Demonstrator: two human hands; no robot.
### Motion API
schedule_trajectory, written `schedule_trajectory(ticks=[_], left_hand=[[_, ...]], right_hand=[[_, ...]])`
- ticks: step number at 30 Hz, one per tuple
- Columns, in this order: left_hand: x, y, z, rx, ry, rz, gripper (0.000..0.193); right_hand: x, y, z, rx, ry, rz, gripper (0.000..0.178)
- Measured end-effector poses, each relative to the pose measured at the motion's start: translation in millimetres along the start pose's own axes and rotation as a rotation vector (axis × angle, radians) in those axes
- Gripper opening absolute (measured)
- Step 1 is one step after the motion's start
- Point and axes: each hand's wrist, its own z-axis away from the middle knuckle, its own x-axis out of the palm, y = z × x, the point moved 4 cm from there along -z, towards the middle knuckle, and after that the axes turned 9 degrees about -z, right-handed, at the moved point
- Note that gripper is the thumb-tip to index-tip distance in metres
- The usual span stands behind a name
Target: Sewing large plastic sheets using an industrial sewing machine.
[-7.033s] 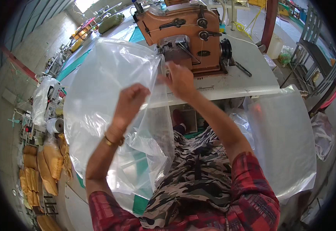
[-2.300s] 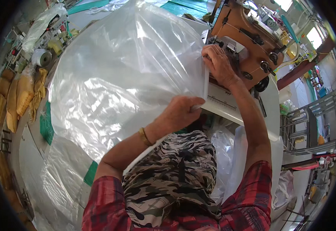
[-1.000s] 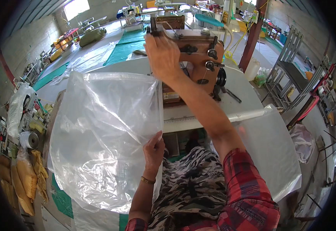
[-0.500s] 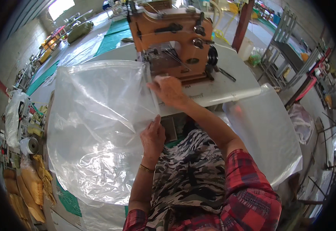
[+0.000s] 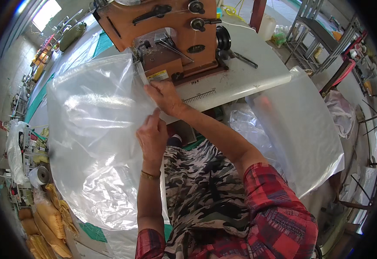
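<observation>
A large sheet of clear plastic film [image 5: 91, 116] spreads over the table's left part and hangs down toward my lap. Its right edge runs up to the needle area of a brown sewing machine [image 5: 193, 36]. My right hand [image 5: 167, 98] pinches that edge just in front of the machine's base. Closer to me, my left hand [image 5: 152, 136] is closed on the same edge, its index finger pointing up toward my right hand. The film's far corner lies under or beside the presser foot; which of these I cannot tell.
The white table [image 5: 244, 82] carries a printed ruler scale and a dark tool [image 5: 245, 59] right of the machine. More clear film [image 5: 298, 134] hangs off its right side. A roll [image 5: 40, 175] and yellow-brown bundles [image 5: 50, 220] are at left. A metal frame [image 5: 313, 32] stands far right.
The machine and table appear lower and further left as my view shifted. My hands have drawn closer together along the film's edge, and the film's far edge has slackened.
</observation>
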Motion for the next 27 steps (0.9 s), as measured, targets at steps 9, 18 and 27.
schedule_trajectory(ticks=[9, 18, 27], left_hand=[[-2.7, -8.8, -62.9, 0.004, 0.045, -0.040, 0.026], [-8.8, -4.7, -25.9, -0.117, 0.051, -0.023, 0.034], [-51.6, -41.4, 125.3, -0.426, 0.084, 0.069, 0.041]], right_hand=[[0.7, 10.3, -1.2, 0.131, -0.050, -0.281, 0.044], [-8.2, -11.1, 9.3, -0.058, -0.029, -0.041, 0.038], [26.6, -33.8, 175.7, 0.221, -0.188, 0.075, 0.030]])
